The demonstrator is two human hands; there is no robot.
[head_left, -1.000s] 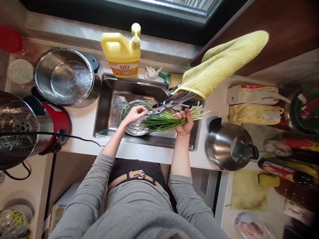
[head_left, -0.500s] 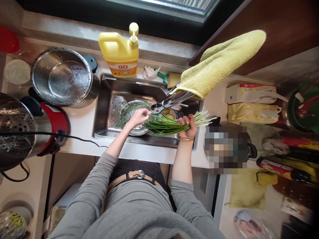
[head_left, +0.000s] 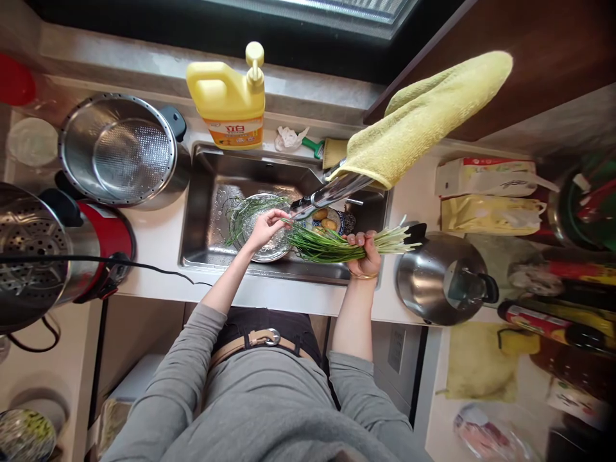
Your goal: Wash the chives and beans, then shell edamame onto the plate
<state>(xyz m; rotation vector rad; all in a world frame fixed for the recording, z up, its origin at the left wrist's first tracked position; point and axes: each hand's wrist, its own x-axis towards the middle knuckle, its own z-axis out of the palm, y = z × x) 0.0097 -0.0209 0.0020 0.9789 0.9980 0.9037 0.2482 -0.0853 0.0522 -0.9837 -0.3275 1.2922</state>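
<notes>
My right hand [head_left: 365, 253] grips a bunch of green chives [head_left: 327, 244] near their pale root ends, holding it level over the right part of the steel sink [head_left: 206, 205]. My left hand [head_left: 264, 226] pinches the leafy tips of the bunch just under the spout of the steel faucet [head_left: 332, 190]. Below my left hand a round metal strainer bowl [head_left: 248, 221] sits in the sink with more chives lying in it. A patterned bowl with yellowish pieces [head_left: 330, 221] rests in the sink behind the bunch.
A yellow cloth [head_left: 423, 115] hangs over the faucet. A yellow detergent jug [head_left: 228, 102] stands behind the sink. A steel colander pot [head_left: 122, 151] and a red cooker [head_left: 103, 244] are on the left; a steel kettle [head_left: 443, 279] and packets [head_left: 486, 199] on the right.
My right hand has drawn the chive bunch to the right, towards the kettle. My left hand stays at the leaf tips under the spout. The patterned bowl now shows behind the bunch.
</notes>
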